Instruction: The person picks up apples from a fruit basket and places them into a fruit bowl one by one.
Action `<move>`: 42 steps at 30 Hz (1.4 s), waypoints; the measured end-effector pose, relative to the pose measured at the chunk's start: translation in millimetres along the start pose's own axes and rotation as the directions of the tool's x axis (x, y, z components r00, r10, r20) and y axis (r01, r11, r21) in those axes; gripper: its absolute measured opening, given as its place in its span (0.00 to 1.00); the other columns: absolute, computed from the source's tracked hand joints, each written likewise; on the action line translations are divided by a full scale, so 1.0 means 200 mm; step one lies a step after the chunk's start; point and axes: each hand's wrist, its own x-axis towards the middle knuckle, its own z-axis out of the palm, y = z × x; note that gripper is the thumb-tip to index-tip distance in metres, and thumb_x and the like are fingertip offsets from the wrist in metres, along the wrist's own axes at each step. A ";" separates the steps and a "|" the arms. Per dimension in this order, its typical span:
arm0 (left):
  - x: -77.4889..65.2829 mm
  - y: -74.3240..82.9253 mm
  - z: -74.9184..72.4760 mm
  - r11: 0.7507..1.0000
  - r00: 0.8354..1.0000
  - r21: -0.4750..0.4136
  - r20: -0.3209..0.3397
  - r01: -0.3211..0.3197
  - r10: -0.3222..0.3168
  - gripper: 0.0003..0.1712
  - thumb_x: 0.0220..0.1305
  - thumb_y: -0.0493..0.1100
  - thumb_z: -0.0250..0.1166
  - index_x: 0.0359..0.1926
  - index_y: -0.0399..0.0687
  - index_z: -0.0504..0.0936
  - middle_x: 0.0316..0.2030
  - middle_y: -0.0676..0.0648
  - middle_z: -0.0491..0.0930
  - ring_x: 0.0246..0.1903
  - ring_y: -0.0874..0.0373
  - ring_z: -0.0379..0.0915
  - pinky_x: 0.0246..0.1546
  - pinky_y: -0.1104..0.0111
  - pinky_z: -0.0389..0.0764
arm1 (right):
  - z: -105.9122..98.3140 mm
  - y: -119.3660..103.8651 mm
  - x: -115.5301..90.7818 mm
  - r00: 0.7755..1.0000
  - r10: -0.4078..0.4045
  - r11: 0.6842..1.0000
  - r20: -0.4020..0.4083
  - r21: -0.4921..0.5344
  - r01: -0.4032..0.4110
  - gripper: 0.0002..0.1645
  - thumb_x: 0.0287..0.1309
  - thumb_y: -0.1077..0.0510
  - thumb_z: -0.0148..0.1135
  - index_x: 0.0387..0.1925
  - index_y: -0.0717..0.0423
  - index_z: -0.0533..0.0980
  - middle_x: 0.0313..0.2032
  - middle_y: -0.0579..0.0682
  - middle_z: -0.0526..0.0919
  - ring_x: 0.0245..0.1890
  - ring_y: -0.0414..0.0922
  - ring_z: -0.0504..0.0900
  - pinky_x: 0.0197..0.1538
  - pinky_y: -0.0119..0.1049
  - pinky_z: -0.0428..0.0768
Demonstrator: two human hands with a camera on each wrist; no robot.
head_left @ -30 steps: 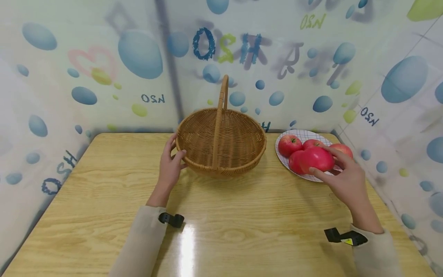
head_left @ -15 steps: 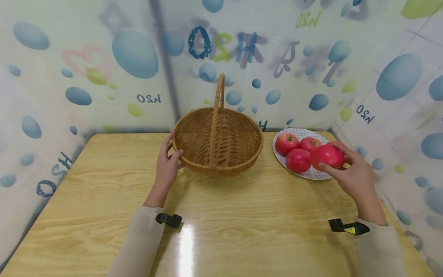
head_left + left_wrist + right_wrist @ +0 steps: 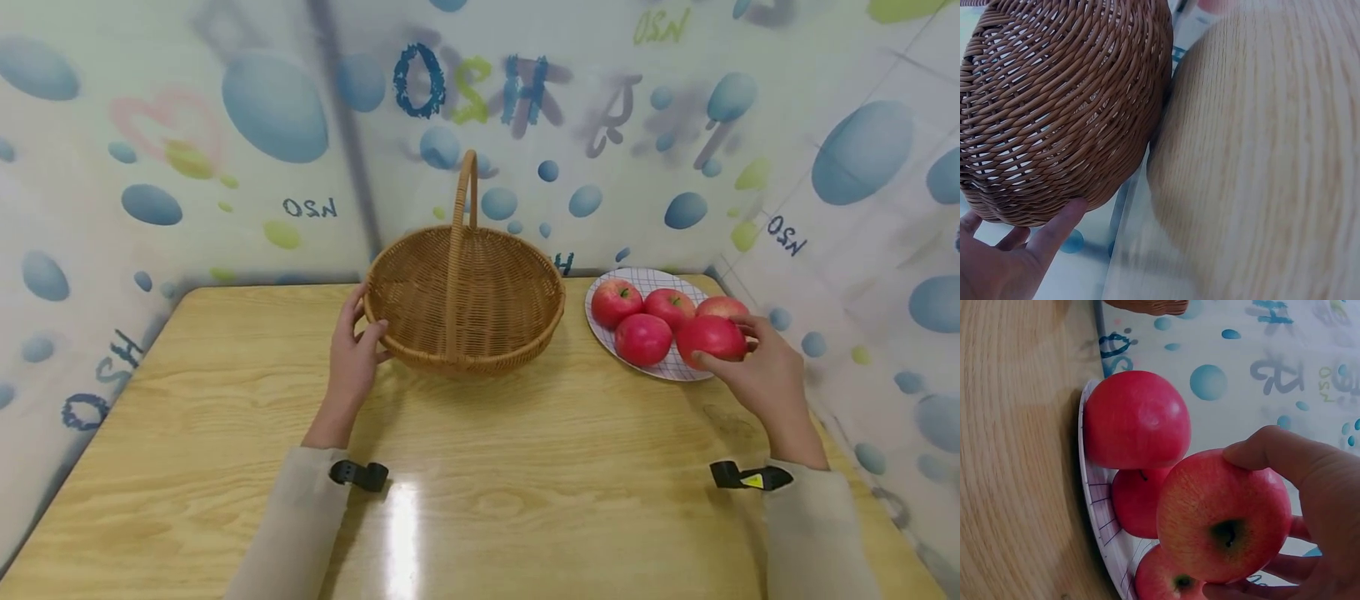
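Observation:
A brown wicker basket with a tall arched handle stands at the back middle of the table. My left hand grips its left side, thumb by the rim; in the left wrist view the thumb lies against the woven wall. My right hand holds a red apple between thumb and fingers at the right front of a white checked plate. Several other red apples lie on the plate. In the right wrist view the held apple shows its stem hollow; whether it touches the plate I cannot tell.
The wooden table backs onto a patterned wall sheet, which also borders the right side. The plate sits near the table's back right corner, a short gap from the basket. A band with a small black device circles each sleeve.
My right hand has moved the apple rightward, from in front of the other apples to the plate's right front, and lowered it a little. The left hand stays at the basket. The view shifts slightly.

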 end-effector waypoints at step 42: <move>-0.01 0.00 0.00 1.000 1.000 0.020 -0.002 -0.004 0.004 0.36 0.76 0.42 0.49 0.79 0.71 0.54 0.78 0.44 0.53 0.69 0.37 0.66 0.44 0.64 0.87 | 0.13 0.09 0.05 0.998 -0.019 1.000 0.055 -0.020 0.020 0.49 0.61 0.42 0.68 0.71 0.68 0.62 0.64 0.72 0.70 0.60 0.67 0.69 0.57 0.69 0.78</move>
